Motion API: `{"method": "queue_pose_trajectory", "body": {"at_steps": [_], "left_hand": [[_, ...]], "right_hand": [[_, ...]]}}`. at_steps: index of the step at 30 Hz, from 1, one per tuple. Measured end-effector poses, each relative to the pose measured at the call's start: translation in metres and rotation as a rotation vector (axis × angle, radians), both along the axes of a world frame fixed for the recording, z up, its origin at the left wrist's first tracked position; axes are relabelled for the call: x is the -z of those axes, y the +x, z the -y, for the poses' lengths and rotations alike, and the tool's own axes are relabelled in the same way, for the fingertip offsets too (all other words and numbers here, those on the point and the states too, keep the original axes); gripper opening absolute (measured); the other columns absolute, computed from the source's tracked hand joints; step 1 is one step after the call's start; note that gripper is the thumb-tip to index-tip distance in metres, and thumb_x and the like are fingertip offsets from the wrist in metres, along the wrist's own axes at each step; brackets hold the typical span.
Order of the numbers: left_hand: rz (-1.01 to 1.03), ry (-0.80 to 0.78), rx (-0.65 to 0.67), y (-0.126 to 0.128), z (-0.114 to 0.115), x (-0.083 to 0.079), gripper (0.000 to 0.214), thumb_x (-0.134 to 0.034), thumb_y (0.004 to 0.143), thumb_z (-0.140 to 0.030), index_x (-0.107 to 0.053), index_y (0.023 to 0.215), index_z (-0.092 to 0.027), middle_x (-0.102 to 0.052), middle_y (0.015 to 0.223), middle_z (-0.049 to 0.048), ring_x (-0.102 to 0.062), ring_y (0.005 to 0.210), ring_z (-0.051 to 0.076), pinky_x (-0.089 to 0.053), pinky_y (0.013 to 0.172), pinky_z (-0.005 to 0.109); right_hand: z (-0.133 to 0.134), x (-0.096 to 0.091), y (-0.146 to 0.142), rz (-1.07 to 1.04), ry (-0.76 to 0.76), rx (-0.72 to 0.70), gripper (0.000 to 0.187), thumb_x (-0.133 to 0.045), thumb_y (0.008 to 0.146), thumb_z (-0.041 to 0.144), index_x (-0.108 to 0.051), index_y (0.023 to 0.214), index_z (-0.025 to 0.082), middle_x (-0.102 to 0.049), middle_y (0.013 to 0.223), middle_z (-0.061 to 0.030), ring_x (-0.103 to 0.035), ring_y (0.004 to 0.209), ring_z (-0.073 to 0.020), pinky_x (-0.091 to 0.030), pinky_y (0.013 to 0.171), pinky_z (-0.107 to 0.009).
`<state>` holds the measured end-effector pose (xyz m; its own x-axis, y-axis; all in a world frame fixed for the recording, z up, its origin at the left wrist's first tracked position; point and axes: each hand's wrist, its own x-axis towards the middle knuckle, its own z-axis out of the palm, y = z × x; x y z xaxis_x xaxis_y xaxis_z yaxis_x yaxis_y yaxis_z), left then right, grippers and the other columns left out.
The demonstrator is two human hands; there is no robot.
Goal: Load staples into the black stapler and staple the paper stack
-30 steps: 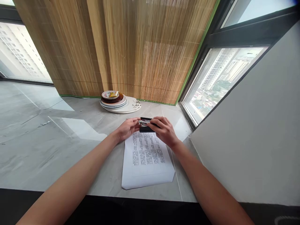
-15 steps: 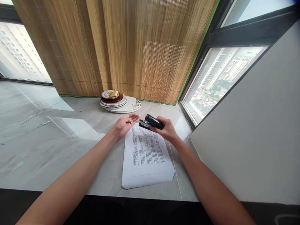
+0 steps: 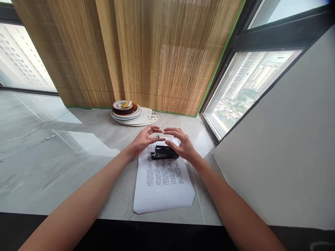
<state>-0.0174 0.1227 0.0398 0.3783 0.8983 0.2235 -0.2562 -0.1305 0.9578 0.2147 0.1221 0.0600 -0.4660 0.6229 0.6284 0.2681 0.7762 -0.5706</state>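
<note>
A black stapler (image 3: 164,152) lies on its side across the upper part of a printed sheet of paper (image 3: 163,200). Just above and left of it, my left hand (image 3: 143,141) has its fingers curled, holding a tiny grey strip of staples (image 3: 157,137) near the thumb. My right hand (image 3: 183,143) hovers over the stapler's right end, thumb and fingers apart around nothing. Fingertips of both hands nearly meet above the stapler. The paper's top edge is partly hidden behind the hands.
A stack of plates (image 3: 126,113) stands at the back on the grey tiled surface (image 3: 78,167), in front of a bamboo blind (image 3: 141,55). A window (image 3: 251,87) and a white wall (image 3: 293,139) border the right side.
My right hand has put the stapler down on the paper and let go of it. My left hand, palm up before, has turned inward with its fingers curled around the staples.
</note>
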Motion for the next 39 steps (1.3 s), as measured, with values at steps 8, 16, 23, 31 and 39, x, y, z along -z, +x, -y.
{"method": "queue_pose_trajectory", "body": {"at_steps": [8,16,23,31,39], "left_hand": [[-0.125,0.122,-0.002,0.004,0.001,-0.001,0.050,-0.081,0.087,-0.034,-0.057,0.129,-0.021,-0.064,0.134,0.0151,-0.064,0.123,0.028,-0.058,0.088,0.030],[-0.185,0.190,-0.018,0.009,0.005,-0.003,0.040,-0.078,0.089,-0.039,-0.064,0.121,-0.020,-0.065,0.132,0.0132,-0.070,0.106,0.023,-0.059,0.087,0.031],[-0.263,0.224,-0.455,-0.010,-0.012,0.006,0.034,-0.070,0.092,-0.048,-0.064,0.105,-0.018,-0.070,0.105,0.0085,-0.074,0.080,0.020,-0.058,0.073,0.032],[-1.014,0.315,-0.922,-0.059,-0.041,0.037,0.027,-0.058,0.089,-0.026,-0.077,0.106,-0.018,-0.070,0.110,0.0128,-0.066,0.092,0.027,-0.051,0.094,0.042],[-1.130,0.374,-0.793,-0.051,-0.038,0.039,0.013,-0.064,0.085,-0.023,-0.076,0.091,-0.022,-0.069,0.106,0.0100,-0.063,0.103,0.030,-0.048,0.098,0.044]], "right_hand": [[0.002,0.014,-0.017,-0.059,-0.014,-0.014,0.009,-0.070,0.095,0.023,-0.077,0.100,0.028,-0.078,0.103,-0.0013,-0.069,0.102,-0.0219,-0.054,0.095,-0.041],[0.000,0.014,-0.022,-0.104,0.004,0.015,0.008,-0.072,0.094,0.027,-0.077,0.087,0.027,-0.079,0.094,-0.0017,-0.069,0.091,-0.0210,-0.055,0.089,-0.040],[-0.023,0.022,0.005,-0.256,-0.140,0.248,0.013,-0.072,0.088,0.035,-0.077,0.091,0.024,-0.078,0.095,-0.0051,-0.069,0.089,-0.0227,-0.054,0.079,-0.038],[-0.064,0.050,0.063,0.010,-0.357,0.801,0.013,-0.064,0.071,0.025,-0.076,0.072,0.020,-0.073,0.072,-0.0057,-0.067,0.077,-0.0259,-0.051,0.080,-0.037],[-0.069,0.061,0.065,0.107,-0.279,0.804,0.016,-0.064,0.070,0.022,-0.079,0.075,0.020,-0.073,0.072,-0.0054,-0.067,0.079,-0.0270,-0.049,0.087,-0.039]]}}
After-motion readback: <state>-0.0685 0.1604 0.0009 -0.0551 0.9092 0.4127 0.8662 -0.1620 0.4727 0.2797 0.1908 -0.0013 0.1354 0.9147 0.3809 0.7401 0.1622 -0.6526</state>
